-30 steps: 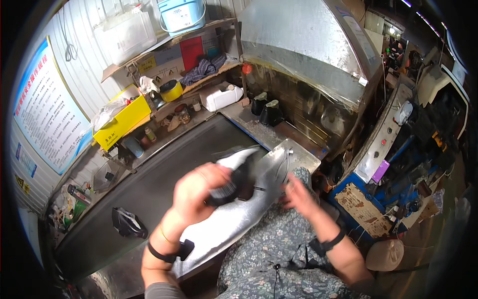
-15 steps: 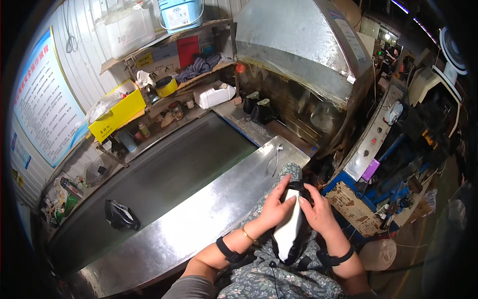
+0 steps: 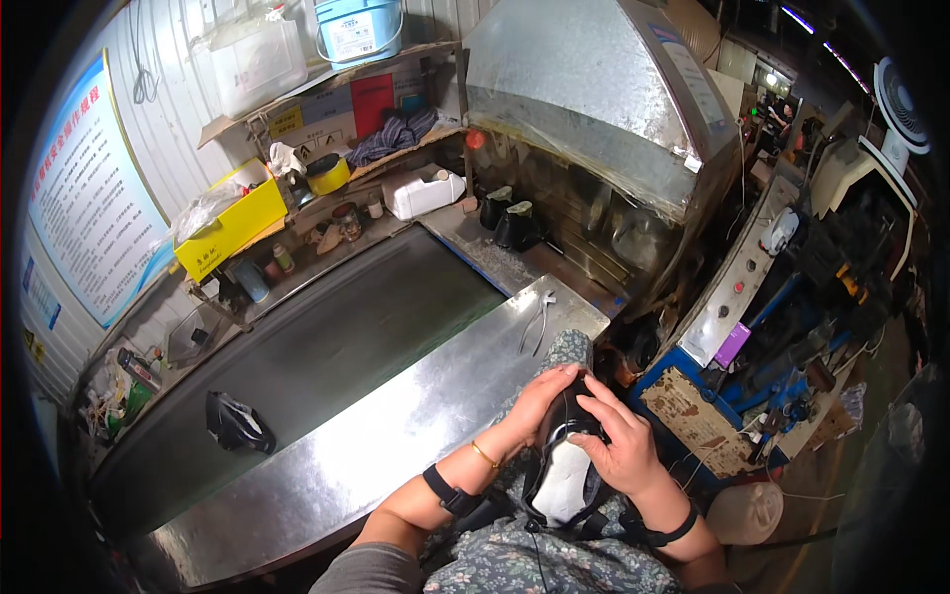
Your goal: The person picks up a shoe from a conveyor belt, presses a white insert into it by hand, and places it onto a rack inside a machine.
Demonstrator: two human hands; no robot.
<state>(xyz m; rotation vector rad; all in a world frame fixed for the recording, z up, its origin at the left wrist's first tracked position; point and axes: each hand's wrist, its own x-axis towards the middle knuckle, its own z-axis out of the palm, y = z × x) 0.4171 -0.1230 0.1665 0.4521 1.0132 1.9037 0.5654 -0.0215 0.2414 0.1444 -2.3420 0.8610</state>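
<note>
Over my lap I hold a black shoe upper [image 3: 535,475] with a white insole board [image 3: 562,487] showing in its near half. My left hand [image 3: 534,404] wraps the far left side, fingers closed against the black material. Across from it, my right hand [image 3: 625,442] grips the right side, fingers bent over the black far end and thumb near the edge of the white part. Both hands touch the upper, and they partly hide its far end. Metal pliers [image 3: 539,319] lie on the shiny metal ledge [image 3: 396,441] beyond my left hand.
Another black shoe upper [image 3: 238,424] rests on the dark belt [image 3: 346,315] at left. Two black shoe pieces [image 3: 514,226] stand by the metal hood [image 3: 584,74]. To the right is a blue-framed machine [image 3: 683,404]; a whitish plastic container [image 3: 744,512] stands below it.
The upper has turned and tilted in my hands: less white and more black shows at its far half. My right fingers have shifted over the far end. The view moved slightly.
</note>
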